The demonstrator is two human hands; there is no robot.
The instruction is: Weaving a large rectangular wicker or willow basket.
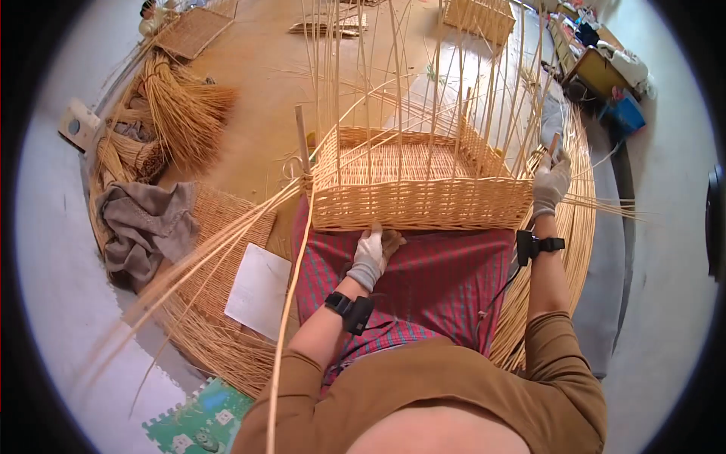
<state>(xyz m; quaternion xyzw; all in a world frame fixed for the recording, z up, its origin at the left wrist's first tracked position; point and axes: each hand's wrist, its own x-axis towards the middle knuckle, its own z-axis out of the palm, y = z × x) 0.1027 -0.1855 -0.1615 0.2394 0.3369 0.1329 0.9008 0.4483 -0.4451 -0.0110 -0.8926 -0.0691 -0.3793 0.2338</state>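
Observation:
A rectangular wicker basket (423, 204), partly woven, rests before me on a red and blue checked cloth (423, 280). Tall thin stakes rise from its sides, and a thicker corner post (302, 140) stands at its near left. My left hand (373, 251), in a pale glove, holds the bottom edge of the near wall, its fingertips partly hidden. At the near right corner my gloved right hand (552, 181) is closed around the thick corner post (554, 144). Loose weaving strands (234, 219) trail from the left corner, one running down past my left arm.
On the left lie a bundle of canes (185, 98), a grey cloth (147, 227), a woven mat (215, 261) and a white board (259, 291). Long canes (578, 227) stretch along my right. Another wicker basket (480, 19) stands farther back; a blue bin (626, 112) is far right.

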